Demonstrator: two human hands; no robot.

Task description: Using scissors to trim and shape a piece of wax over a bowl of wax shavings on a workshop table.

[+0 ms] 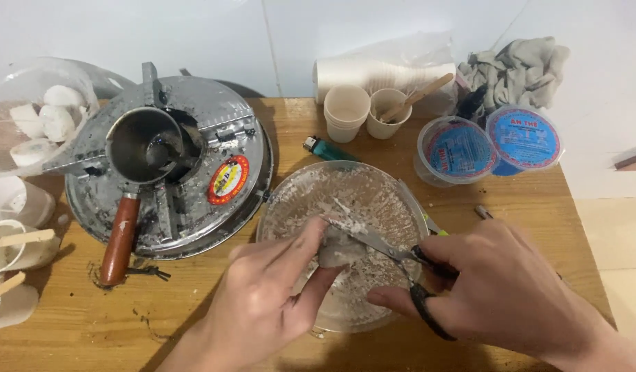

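The left hand pinches a pale grey lump between thumb and forefinger, fingers clamped on it. The right hand has its fingers through the black handles of the scissors, closed around them; the blades run leftward from that hand, long axis pointing straight at the lump and touching its upper edge. Both sit just above a dusty glass bowl. Beyond the fingertips lie a lighter and paper cups.

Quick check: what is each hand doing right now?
Left hand: pinching a pale grey lump over the glass dish.
Right hand: closed on black-handled scissors, blades at the lump.
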